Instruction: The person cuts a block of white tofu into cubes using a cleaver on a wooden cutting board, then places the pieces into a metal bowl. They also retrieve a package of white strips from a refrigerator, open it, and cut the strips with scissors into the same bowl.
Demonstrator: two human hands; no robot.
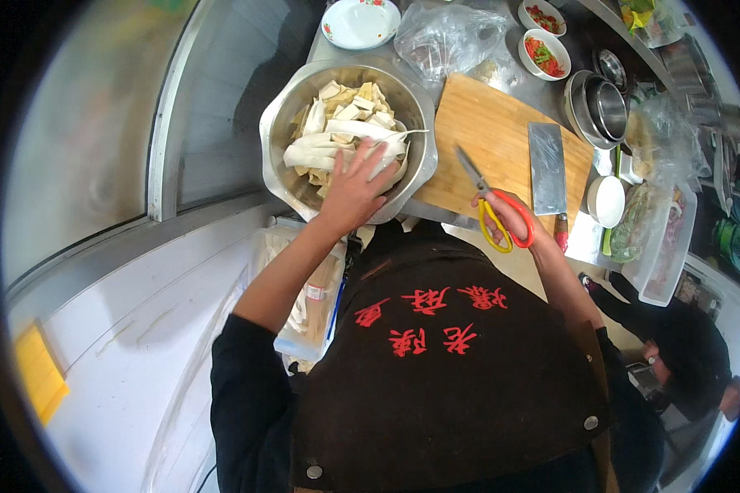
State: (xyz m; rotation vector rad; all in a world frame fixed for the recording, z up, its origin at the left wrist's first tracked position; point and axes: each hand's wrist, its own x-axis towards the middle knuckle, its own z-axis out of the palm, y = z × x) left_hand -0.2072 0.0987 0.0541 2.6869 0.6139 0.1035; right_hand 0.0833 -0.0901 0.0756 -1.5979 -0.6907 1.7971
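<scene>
A large steel basin (pixel 272 123) stands before me, heaped with pale food pieces. Pale blocks that look like tofu (pixel 351 111) sit on top towards the back, and long white strips (pixel 320 154) lie across the front of the heap. Over these strips my left hand (pixel 356 188) is spread, fingers apart and touching the food; what lies beneath the palm is hidden. My right hand (pixel 510 219) grips a pair of scissors (pixel 473 172), with one red and one yellow handle. The blades look nearly closed and point towards the back left, over the wooden cutting board (pixel 468 135).
A cleaver (pixel 547 169) lies on the board's right side. Behind are a plate (pixel 361 24), a plastic bag (pixel 447 40) and bowls of cut peppers (pixel 546 55). Steel bowls (pixel 607 111), a white bowl (pixel 605 202) and a plastic tub (pixel 657 283) stand right. A person (pixel 684 351) is at lower right.
</scene>
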